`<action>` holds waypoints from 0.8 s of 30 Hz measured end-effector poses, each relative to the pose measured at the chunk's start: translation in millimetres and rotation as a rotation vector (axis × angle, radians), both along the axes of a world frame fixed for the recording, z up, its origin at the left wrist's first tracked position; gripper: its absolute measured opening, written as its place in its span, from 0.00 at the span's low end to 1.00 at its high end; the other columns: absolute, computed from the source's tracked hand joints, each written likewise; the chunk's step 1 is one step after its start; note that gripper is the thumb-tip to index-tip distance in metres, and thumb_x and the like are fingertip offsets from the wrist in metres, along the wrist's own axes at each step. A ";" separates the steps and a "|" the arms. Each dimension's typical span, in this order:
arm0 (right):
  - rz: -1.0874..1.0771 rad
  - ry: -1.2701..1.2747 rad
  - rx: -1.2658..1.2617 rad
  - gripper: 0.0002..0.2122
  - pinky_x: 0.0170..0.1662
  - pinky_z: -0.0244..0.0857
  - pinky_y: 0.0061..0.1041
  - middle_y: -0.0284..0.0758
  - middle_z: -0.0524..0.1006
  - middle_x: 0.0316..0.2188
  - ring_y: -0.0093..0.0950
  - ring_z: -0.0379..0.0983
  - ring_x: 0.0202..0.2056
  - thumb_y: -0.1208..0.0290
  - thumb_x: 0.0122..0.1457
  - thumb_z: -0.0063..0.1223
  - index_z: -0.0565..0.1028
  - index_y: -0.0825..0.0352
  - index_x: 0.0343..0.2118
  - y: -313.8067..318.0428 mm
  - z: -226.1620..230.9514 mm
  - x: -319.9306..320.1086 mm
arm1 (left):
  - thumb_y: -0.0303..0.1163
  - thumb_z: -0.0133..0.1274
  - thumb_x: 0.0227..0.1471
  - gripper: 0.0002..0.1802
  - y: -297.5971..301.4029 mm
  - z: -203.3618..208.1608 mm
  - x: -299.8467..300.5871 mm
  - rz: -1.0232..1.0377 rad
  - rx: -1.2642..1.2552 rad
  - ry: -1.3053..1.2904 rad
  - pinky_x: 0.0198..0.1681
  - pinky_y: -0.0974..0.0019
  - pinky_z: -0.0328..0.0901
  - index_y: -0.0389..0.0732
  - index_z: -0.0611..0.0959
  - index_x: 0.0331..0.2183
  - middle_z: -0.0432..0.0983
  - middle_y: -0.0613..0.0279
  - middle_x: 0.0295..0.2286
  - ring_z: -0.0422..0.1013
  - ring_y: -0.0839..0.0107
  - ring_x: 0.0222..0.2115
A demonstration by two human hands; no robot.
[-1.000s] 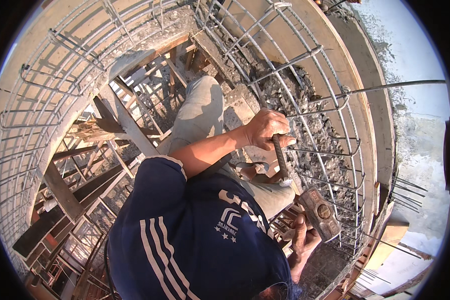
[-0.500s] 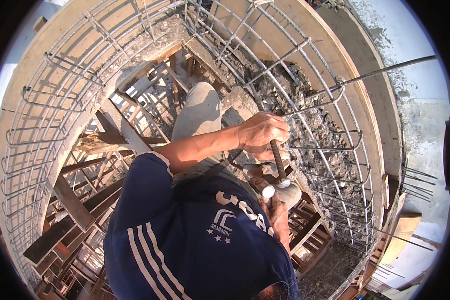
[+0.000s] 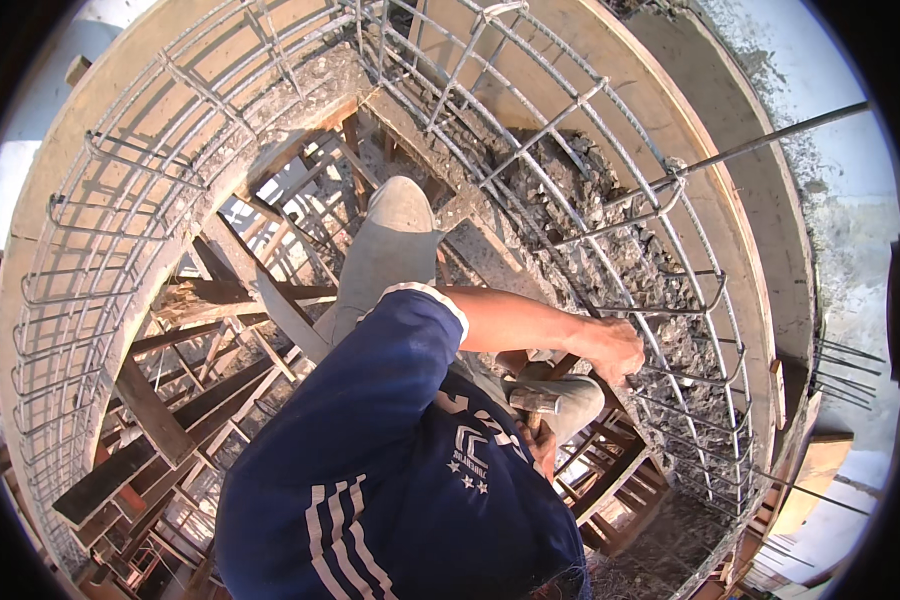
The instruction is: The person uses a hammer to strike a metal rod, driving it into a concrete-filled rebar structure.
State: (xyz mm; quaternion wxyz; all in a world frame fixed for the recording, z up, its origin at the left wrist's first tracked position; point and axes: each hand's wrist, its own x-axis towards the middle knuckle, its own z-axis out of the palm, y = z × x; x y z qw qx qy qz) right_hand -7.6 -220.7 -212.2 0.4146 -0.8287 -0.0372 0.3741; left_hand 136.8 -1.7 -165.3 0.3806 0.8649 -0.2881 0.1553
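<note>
My left hand (image 3: 615,350) is closed, knuckles up, at the inner edge of the rebar cage (image 3: 595,240). Whatever its fingers hold is hidden; the ribbed steel rod seen earlier cannot be made out. Beneath and beyond the bars lies rough, broken concrete (image 3: 690,355). Close to my body, my right hand (image 3: 542,447) is wrapped round the handle of a hammer (image 3: 537,402). The hammer's metal head points up beside my right knee (image 3: 575,402), and my forearm is mostly hidden by my shirt.
Curved board formwork (image 3: 710,170) stands outside the cage. More rebar (image 3: 110,200) runs along the left side. Below me is an opening with wooden beams (image 3: 150,405) and props. A long bar (image 3: 780,135) sticks out at the upper right. My left knee (image 3: 400,215) is bent ahead.
My left hand has moved right and nearer to me, from above my right knee to the cage edge. The steel rod has gone from sight. The hammer head has tilted.
</note>
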 end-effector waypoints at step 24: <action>0.093 0.010 0.029 0.09 0.17 0.57 0.21 0.29 0.70 0.16 0.19 0.64 0.14 0.69 0.61 0.55 0.74 0.70 0.34 11.1 18.2 -1.3 | 0.44 0.57 0.44 0.13 53.7 -40.8 -128.9 -0.215 0.170 -0.214 0.30 0.56 0.67 0.45 0.77 0.22 0.71 0.64 0.23 0.73 0.62 0.28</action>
